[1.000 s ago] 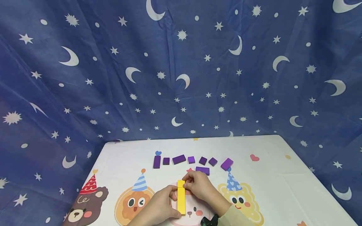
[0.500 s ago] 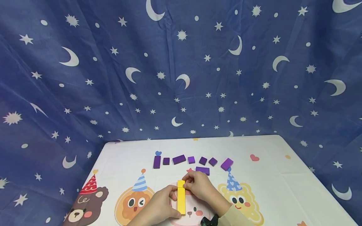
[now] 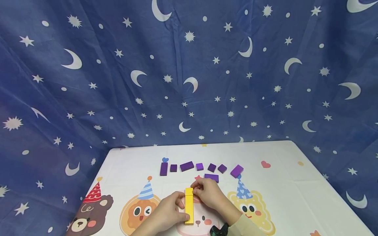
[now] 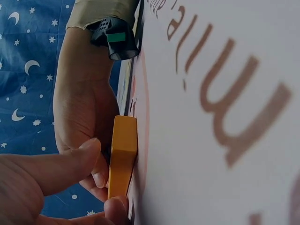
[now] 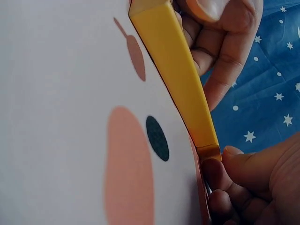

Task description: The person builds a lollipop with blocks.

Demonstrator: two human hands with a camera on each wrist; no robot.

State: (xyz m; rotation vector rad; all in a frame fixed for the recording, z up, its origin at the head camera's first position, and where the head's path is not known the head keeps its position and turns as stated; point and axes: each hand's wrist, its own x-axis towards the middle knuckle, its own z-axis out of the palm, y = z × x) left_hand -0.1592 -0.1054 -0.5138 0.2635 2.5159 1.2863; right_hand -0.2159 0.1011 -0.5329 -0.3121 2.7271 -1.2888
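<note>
A long yellow block [image 3: 189, 209] lies on the tablecloth, pointing away from me, with a small yellow block [image 3: 189, 191] end to end against its far end. My right hand [image 3: 208, 193] pinches the small block from the right; in the right wrist view its thumb [image 5: 234, 157] and forefinger sit at that block's end. To the left is my left hand [image 3: 169, 209], bent fingers beside the long block. In the left wrist view its thumb [image 4: 91, 147] is lifted off the long block [image 4: 123, 154], while a fingertip [image 4: 115, 208] stays at the side.
Beyond the hands, several purple blocks [image 3: 186, 166] form a loose row, with one purple block [image 3: 211, 178] nearer me. The white tablecloth [image 3: 295, 196] has printed cartoon figures. A blue curtain [image 3: 206, 98] with moons and stars hangs behind the table.
My left thumb has left the near end of the long yellow block and moved a little away from me, its grip loosening. The right hand and the blocks look unmoved.
</note>
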